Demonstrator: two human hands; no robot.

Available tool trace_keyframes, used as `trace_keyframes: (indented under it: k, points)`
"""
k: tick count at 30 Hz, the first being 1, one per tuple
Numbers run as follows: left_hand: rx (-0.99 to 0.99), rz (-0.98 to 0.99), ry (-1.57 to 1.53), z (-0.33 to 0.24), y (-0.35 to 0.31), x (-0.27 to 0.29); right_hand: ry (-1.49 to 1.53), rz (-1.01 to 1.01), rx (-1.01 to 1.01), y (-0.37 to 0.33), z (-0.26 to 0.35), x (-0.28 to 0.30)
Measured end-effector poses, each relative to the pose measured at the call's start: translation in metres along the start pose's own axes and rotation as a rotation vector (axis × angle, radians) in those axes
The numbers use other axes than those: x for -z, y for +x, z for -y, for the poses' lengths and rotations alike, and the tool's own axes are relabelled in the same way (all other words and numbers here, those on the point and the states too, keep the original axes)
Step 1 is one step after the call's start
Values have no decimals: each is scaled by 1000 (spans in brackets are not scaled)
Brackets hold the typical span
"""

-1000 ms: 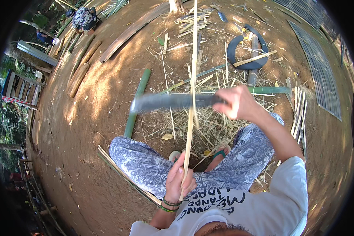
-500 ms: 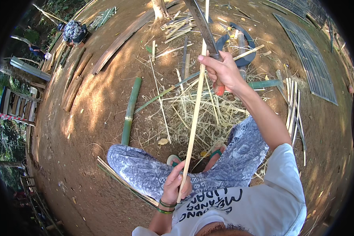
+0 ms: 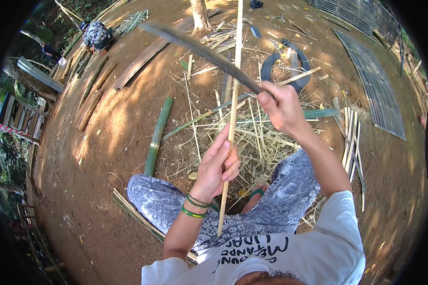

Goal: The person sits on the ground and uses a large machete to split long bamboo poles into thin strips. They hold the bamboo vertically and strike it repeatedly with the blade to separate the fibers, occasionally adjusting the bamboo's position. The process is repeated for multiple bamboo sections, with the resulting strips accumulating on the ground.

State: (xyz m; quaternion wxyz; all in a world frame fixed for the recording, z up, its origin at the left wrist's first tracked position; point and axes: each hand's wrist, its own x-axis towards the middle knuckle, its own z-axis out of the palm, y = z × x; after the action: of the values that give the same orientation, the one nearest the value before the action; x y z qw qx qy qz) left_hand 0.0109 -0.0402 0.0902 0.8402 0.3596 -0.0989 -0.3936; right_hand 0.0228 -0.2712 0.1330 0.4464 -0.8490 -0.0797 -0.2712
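Note:
A long pale bamboo strip runs upright through the middle of the view, its near end over my lap. My left hand is closed round it partway up, in front of my knees. In my right hand is the handle of a machete, mostly hidden by my fingers. The dark blade points up and left and crosses the strip above my left hand; I cannot tell whether they touch. Below both hands lies a heap of bamboo shavings on the ground.
A green bamboo pole lies left of the shavings. Split strips rest at the right, near a slatted bamboo panel. A dark curved band lies beyond the heap. At the far left another person crouches near logs.
My left hand has moved up the strip, away from my lap. The machete has swung from nearly upright to pointing left across the strip, and my right hand has come slightly nearer.

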Motion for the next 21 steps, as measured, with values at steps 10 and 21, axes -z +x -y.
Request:
trace_keyframes:
  k: [10,21]
  points:
    - [122,6,47,-3,-27,-10,-548,-1,160,-25,-12,13]
    - [89,-92,106,-1,-34,-9,-610,132,394,-35,3,-2]
